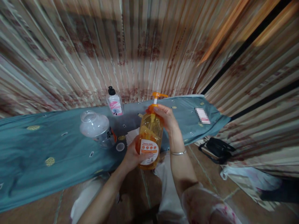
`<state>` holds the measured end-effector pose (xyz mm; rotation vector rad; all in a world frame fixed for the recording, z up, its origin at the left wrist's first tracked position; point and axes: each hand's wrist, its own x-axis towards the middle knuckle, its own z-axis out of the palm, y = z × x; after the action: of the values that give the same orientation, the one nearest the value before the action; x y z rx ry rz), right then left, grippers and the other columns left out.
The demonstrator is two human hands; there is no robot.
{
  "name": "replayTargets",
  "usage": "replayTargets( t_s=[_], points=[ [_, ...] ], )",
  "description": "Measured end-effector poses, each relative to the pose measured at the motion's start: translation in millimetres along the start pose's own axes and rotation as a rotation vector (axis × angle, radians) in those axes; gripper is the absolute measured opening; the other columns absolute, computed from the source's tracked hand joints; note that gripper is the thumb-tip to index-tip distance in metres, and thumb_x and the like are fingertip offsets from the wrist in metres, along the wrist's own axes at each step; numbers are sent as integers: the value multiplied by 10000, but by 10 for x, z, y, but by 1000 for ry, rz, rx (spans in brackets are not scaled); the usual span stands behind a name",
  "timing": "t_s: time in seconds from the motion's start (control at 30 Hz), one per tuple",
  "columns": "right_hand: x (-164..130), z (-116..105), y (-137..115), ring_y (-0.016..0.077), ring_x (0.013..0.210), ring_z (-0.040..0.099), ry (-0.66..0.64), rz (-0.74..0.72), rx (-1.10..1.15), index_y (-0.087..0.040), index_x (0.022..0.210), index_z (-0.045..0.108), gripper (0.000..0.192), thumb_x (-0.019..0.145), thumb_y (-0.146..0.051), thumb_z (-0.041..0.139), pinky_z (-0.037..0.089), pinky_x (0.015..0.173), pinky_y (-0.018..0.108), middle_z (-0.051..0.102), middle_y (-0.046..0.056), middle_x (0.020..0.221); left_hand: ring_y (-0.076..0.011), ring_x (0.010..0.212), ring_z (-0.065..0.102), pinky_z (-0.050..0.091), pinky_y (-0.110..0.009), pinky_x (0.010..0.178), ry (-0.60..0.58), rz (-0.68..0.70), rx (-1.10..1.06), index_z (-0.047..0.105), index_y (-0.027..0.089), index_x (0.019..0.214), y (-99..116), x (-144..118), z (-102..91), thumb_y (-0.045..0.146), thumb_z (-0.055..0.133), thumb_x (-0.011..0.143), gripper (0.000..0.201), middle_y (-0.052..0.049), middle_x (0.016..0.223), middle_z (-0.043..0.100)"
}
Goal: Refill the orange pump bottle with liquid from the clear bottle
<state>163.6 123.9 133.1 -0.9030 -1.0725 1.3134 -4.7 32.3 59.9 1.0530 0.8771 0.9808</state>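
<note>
- Amber pump bottle [149,134]: center of the frame.
- Left hand [133,154] grips its lower body.
- Right hand [166,116] grips its orange pump collar [152,108].
- Clear jar [99,126]: left of center, on teal cloth [70,161].

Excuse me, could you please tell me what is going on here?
A person is holding a transparent amber plastic bottle roughly upright: the left hand supports its labelled lower part, while the right hand grips the collar of its orange plastic pump, whose head sits up on a white stem. On the patterned teal cloth, to the left in the picture, are a lidless, wide-mouthed clear jar and, farther back, a clear bottle with a pink label and black cap.
</note>
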Motion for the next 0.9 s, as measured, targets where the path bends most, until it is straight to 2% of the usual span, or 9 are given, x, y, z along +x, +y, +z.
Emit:
replayTargets(
  t_s=[0.1,0.23,0.37,0.53,0.73,0.8,0.9],
  points=[
    [31,2,14,167,698,718,62,-53,-14,-251,820,720,481,529,-561,944,553,688,285,780,-20,760,-281,1004,751,598,-424,899,23,-9,-47,585,200,1146,27,9,2,255,911,516,711,-68,1076,772],
    [54,32,13,155,657,695,123,-93,-47,-247,730,653,497,480,-533,973,529,633,264,755,-37,693,-288,1036,744,589,-439,929,66,2,22,572,206,1219,48,13,-35,266,904,533,765,-76,1125,765],
    [25,47,-4,154,671,692,85,-88,-74,-245,753,690,482,543,-613,919,535,644,269,772,-22,741,-295,1073,735,566,-457,982,84,15,74,572,199,1250,39,11,-67,280,904,536,791,-87,1139,765],
    [2,76,-3,206,817,725,73,-117,-188,-246,826,728,513,641,-717,809,568,752,324,786,9,815,-298,1068,737,570,-464,980,95,20,83,555,202,1276,-3,33,-82,291,903,539,820,-95,1161,760],
    [53,75,41,163,651,679,239,-99,-198,-238,733,623,574,467,-645,927,539,624,284,747,-18,710,-314,1064,733,567,-475,978,104,33,169,578,199,1267,-53,55,-110,310,906,529,815,-101,1138,764],
    [42,50,26,161,642,676,216,-88,-196,-239,722,628,557,480,-642,926,544,623,286,750,-17,714,-312,1063,734,567,-469,974,96,35,168,578,203,1268,-70,57,-120,306,904,535,809,-95,1136,765],
    [2,20,-15,184,726,712,94,-67,-177,-242,776,701,505,570,-665,884,572,694,309,780,6,789,-301,1060,735,563,-460,979,73,42,133,572,202,1269,-86,53,-127,304,901,544,802,-90,1142,766]
  ],
)
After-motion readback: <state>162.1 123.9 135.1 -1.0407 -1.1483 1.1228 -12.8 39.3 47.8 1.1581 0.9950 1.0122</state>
